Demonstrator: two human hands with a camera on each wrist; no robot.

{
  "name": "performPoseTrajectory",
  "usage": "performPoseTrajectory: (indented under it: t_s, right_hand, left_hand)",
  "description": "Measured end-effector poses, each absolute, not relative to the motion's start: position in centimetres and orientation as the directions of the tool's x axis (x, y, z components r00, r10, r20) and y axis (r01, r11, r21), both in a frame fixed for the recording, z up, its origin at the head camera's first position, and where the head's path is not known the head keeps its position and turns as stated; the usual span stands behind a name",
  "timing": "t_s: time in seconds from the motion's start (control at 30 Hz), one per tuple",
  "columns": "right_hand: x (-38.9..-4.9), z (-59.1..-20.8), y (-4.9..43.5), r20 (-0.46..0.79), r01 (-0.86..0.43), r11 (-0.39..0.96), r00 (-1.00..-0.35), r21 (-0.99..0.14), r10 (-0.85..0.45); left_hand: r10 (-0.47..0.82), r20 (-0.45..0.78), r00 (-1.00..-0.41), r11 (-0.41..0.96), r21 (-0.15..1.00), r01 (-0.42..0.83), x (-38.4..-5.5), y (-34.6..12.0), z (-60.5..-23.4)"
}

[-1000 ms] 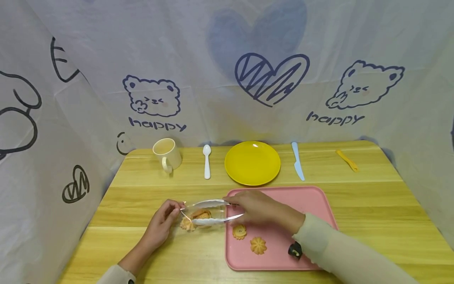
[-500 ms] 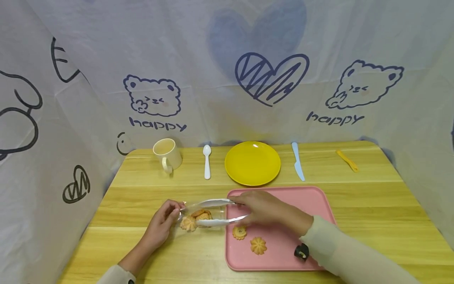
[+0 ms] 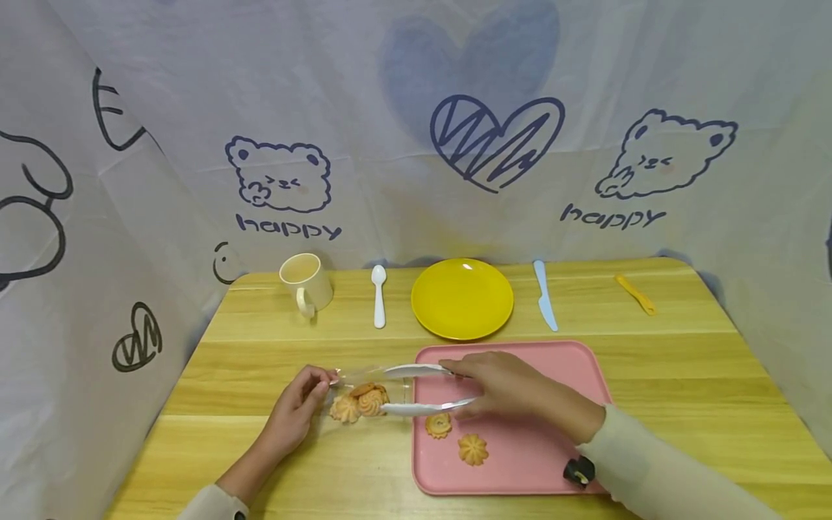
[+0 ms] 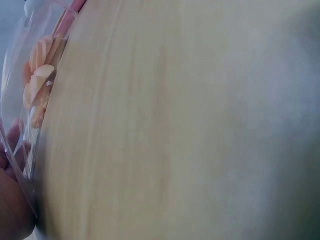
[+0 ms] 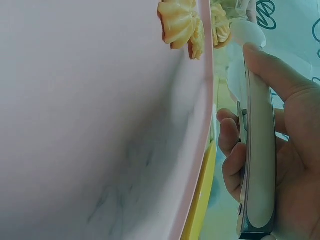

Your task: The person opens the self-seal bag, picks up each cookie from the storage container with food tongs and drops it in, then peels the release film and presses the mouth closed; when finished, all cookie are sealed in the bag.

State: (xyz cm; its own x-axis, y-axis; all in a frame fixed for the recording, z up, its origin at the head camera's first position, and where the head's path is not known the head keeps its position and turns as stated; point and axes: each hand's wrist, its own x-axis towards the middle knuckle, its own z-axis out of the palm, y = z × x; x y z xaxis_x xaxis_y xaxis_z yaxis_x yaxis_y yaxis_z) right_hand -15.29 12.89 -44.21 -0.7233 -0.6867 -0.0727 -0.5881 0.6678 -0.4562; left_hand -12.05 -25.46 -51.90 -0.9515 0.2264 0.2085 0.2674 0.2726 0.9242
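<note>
My left hand (image 3: 295,408) pinches the edge of a clear plastic bag (image 3: 364,374) that lies left of the pink tray. Inside the bag sit several swirl-shaped cookies (image 3: 372,401); the left wrist view shows these cookies (image 4: 39,75) through the film beside part of my left hand (image 4: 15,200). My right hand (image 3: 500,383) grips a pair of tongs (image 5: 260,155) by its pale handles. The white tips of the tongs stand apart at the bag's right end, with nothing between them. Two cookies, a ring-shaped one (image 3: 438,426) and a flower-shaped one (image 3: 473,449), lie on the tray.
The pink tray (image 3: 520,473) lies under my right forearm. Along the table's back edge stand a cream mug (image 3: 305,282), a white spoon (image 3: 379,296), a yellow plate (image 3: 463,300), a light blue knife (image 3: 544,296) and a small yellow utensil (image 3: 635,295). Printed cloth hangs behind.
My right hand has drawn the tongs to the right, so their tips have slid back from over the cookies in the bag. My left hand has stayed in place.
</note>
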Motion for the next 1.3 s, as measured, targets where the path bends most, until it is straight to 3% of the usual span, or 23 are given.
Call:
performPoseTrajectory:
  t_s: [0.47,1.3]
  right_hand:
    - [-13.7,-43.9,16.5,-0.052,-0.556,0.683,-0.756,-0.474,-0.652]
    - [-7.9,-45.4,22.1,0.056,-0.59,0.7,-0.779,-0.402,-0.624]
  left_hand:
    - [0.232,0.217,-0.948,0.264,0.924,0.276,-12.1,-25.5,-51.7]
    - [0.226,0.209,-0.951,0.27,0.925,0.268,-12.2,-25.5,-51.7]
